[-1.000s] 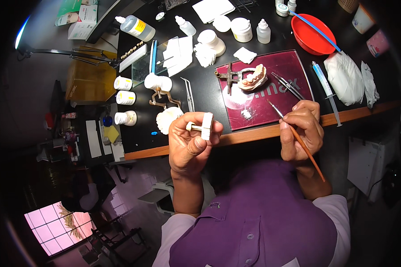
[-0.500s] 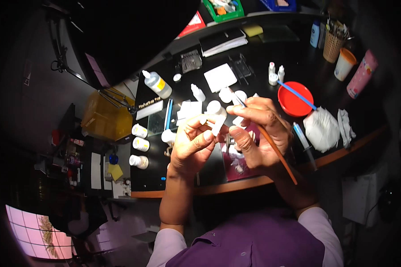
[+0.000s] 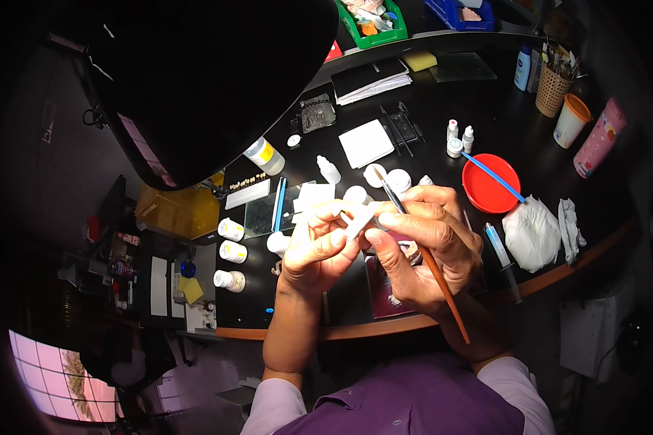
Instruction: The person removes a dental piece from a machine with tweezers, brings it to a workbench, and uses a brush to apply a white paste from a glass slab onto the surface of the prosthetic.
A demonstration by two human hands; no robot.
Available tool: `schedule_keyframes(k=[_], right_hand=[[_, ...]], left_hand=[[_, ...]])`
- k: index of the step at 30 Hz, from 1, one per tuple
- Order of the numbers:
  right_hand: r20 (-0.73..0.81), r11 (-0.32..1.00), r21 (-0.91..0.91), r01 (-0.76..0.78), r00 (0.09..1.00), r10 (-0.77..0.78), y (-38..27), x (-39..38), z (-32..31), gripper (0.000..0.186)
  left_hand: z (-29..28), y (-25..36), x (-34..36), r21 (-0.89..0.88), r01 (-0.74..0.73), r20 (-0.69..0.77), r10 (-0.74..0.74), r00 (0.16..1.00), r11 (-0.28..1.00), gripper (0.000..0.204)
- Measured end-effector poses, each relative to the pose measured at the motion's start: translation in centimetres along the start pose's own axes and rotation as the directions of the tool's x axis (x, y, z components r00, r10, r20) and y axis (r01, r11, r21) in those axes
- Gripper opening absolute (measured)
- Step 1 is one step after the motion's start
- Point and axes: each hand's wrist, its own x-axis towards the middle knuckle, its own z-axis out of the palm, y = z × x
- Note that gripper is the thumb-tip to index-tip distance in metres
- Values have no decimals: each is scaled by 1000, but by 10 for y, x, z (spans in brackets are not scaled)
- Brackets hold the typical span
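Between the thumb and fingers of my left hand [image 3: 313,252] is a small white piece [image 3: 357,223]; whether it is folded tissue or something firmer I cannot tell. My right hand [image 3: 434,250] is closed around a thin brush [image 3: 439,279] with an orange-brown wooden handle. Its dark bristle end points up and away, above the white piece, while the handle slants down past my palm. My right thumb and fingers are close beside the white piece; contact is unclear. Partly hidden beneath my hands lies a dark red mat [image 3: 384,293] with pale bits on it.
White jars [image 3: 397,180] and a dropper bottle [image 3: 328,170] stand beyond my hands. To the right are a red bowl [image 3: 490,190] with a blue stick across it, crumpled white tissue [image 3: 532,235] and a syringe [image 3: 502,257]. A large dark shape [image 3: 218,65] covers the upper left.
The view has shifted, with the table lower in it. The brush stands more upright, its bristle end now clear of my right fingers. Both hands remain close together, the white piece still held.
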Motion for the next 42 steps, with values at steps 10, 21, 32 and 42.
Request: schedule_keyframes(k=[10,21,32,42], right_hand=[[48,1000,13,-28,998,27,-5,-2,-2,30],[49,1000,-16,13,999,-12,6,-1,-1,28],[57,1000,-18,2,998,-1,7,-5,0,28],[54,999,28,42,998,-43,4,-8,0,32]], left_hand=[[0,-4,-6,6,-15,-51,15,999,1000,48],[-5,-10,-8,39,-19,-131,24,991,999,56],[-1,-10,-8,18,12,-100,-10,995,1000,53],[-2,-11,-5,-1,-38,-22,38,999,999,42]])
